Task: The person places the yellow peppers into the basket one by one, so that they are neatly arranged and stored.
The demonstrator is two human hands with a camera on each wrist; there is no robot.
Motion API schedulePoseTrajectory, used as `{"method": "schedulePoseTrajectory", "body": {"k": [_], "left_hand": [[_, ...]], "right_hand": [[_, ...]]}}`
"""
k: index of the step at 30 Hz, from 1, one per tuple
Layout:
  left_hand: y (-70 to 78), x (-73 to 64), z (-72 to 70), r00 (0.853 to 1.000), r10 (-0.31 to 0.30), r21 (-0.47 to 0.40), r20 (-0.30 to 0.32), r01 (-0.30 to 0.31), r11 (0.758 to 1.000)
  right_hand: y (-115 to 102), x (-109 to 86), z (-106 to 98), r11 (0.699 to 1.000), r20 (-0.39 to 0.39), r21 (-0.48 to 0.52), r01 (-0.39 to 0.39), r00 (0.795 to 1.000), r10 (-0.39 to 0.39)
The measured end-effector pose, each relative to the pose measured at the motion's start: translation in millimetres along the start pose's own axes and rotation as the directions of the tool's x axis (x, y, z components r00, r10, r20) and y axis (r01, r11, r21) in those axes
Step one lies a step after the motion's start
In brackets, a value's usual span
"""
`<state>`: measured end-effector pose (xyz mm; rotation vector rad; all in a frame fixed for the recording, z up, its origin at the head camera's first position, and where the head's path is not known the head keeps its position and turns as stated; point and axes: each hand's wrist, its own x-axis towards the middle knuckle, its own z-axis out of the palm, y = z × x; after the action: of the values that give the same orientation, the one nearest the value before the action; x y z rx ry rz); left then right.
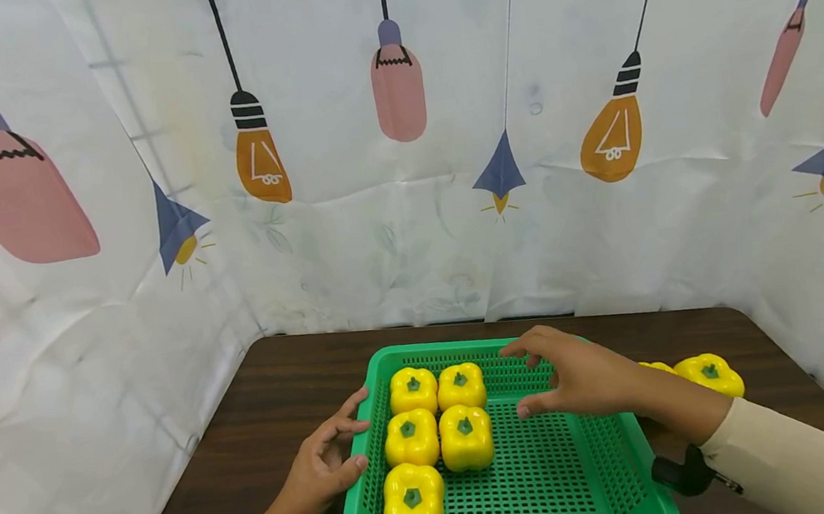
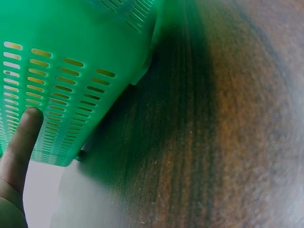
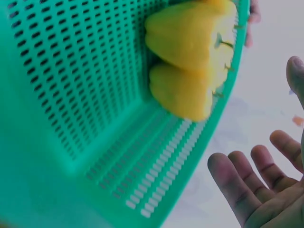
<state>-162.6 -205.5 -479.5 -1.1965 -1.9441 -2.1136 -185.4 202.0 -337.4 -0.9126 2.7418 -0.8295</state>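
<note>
Several yellow bell peppers with green stems stand in two columns in the left half of a green perforated basket. My left hand touches the basket's left rim from outside. In the left wrist view one finger lies along the slotted side wall. Above the basket's right half, my right hand hovers with thumb and fingers spread apart and nothing between them. The right wrist view shows that hand's fingers apart from the basket and its peppers.
Outside the basket's right side, more yellow peppers lie on the dark wooden table, partly hidden by the right forearm. A white curtain printed with lamps hangs behind and beside the table. A black strap sits by the right sleeve.
</note>
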Motion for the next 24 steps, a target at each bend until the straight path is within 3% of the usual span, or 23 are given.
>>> {"method": "schedulePoseTrajectory", "body": {"k": [8,24], "left_hand": [[0.3,-1.6,0.4,1.000,-0.006,-0.023,-0.004,0.006,1.000],[-3.4,-1.7,-2.4,1.000,0.001,-0.017,0.008,-0.001,1.000]], "right_hand": [[21,-22.1,-22,0.999,-0.041,-0.001,-0.043,0.998,0.043],[71,-74.5,-56,0.998,-0.192,-0.014,-0.054,0.980,0.051]]}}
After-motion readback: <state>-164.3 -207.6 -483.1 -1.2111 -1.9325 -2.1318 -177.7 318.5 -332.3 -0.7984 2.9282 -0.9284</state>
